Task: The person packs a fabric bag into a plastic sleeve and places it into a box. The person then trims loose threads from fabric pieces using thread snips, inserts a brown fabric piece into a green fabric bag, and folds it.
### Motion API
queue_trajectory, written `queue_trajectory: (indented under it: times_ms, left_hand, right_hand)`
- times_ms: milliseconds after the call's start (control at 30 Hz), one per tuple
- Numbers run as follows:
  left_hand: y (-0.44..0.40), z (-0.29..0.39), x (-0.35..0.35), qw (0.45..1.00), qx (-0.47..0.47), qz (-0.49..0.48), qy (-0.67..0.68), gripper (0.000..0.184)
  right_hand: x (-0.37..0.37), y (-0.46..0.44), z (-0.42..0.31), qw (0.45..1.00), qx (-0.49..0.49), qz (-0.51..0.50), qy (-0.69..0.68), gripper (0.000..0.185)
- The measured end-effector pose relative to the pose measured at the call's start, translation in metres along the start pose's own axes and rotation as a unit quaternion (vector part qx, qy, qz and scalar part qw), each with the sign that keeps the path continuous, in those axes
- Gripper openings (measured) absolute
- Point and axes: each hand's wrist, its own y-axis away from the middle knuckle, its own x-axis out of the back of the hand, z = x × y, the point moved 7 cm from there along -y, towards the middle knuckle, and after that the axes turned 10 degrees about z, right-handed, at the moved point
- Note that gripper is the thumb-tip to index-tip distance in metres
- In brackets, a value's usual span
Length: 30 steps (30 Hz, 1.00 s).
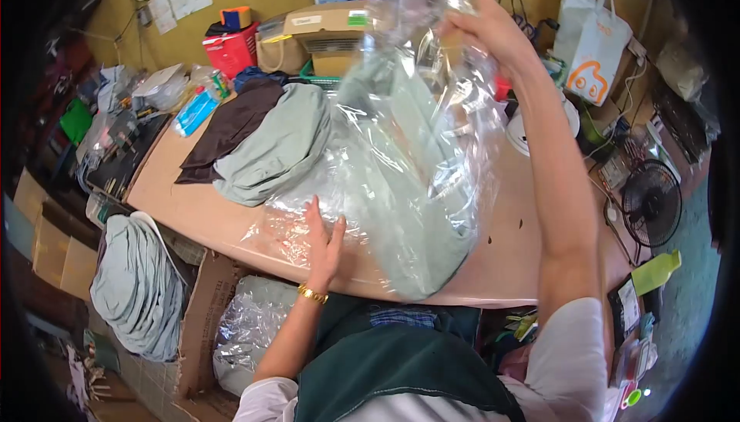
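Note:
Raised at the upper middle, my right hand [486, 25] is closed on the gathered top of a clear plastic bag [362, 125]. Inside the bag hangs a folded pale green cloth [424, 245], its lower end near the table's front edge. My left hand [317, 241], with a gold watch at the wrist, is open with fingers apart, beside a crinkled part of clear plastic. Whether it touches that plastic, I cannot tell. Behind it on the table [509, 260] lie another pale green cloth [281, 144] and a dark brown cloth [227, 129].
Below the table's left side stands a cardboard box [206, 318] holding clear plastic packages. A stack of pale green cloth [139, 287] is left of it. A black fan [651, 202] stands right. Along the back are a cardboard box [327, 33] and a red box [231, 48].

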Motion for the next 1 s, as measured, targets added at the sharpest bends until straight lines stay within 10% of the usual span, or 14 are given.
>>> queue_trajectory:
  times_ms: [167, 233, 267, 300, 400, 467, 633, 700, 767, 1000]
  left_hand:
    - [0.028, 0.013, -0.043, 0.907, 0.267, 0.047, 0.323, 0.068]
    - [0.046, 0.035, -0.082, 0.662, 0.461, -0.143, 0.573, 0.048]
    - [0.044, 0.029, -0.082, 0.663, 0.459, -0.142, 0.574, 0.048]
    - [0.026, 0.034, -0.072, 0.849, 0.218, -0.188, 0.442, 0.05]
    - [-0.026, 0.024, -0.021, 0.933, 0.189, -0.19, 0.241, 0.045]
    - [-0.065, 0.012, 0.057, 0.937, 0.21, 0.011, 0.279, 0.052]
    - [-0.069, 0.016, 0.158, 0.978, 0.142, -0.061, -0.141, 0.07]
    - [-0.068, 0.027, 0.17, 0.855, -0.191, 0.077, -0.475, 0.065]
    - [-0.071, 0.06, 0.117, 0.968, -0.171, -0.005, -0.183, 0.053]
    - [-0.038, 0.209, -0.048, 0.912, -0.346, -0.218, 0.027, 0.049]
  right_hand:
    - [-0.058, -0.053, -0.059, 0.985, 0.131, -0.036, 0.108, 0.039]
    - [-0.048, -0.071, -0.07, 0.967, 0.177, -0.013, 0.183, 0.034]
    - [-0.035, -0.077, -0.076, 0.953, 0.203, 0.004, 0.227, 0.032]
    - [-0.019, -0.081, -0.078, 0.936, 0.225, 0.024, 0.269, 0.03]
    - [0.051, -0.08, -0.08, 0.877, 0.266, 0.079, 0.392, 0.029]
    - [0.101, -0.057, -0.051, 0.844, 0.242, 0.093, 0.469, 0.032]
    - [0.159, 0.133, 0.175, 0.896, -0.14, 0.002, 0.421, 0.024]
    - [0.131, 0.22, 0.25, 0.9, -0.292, -0.05, 0.321, 0.024]
    - [0.074, 0.231, 0.24, 0.943, -0.169, -0.123, 0.258, 0.022]
    - [-0.041, 0.18, 0.106, 0.974, -0.128, -0.09, -0.162, 0.009]
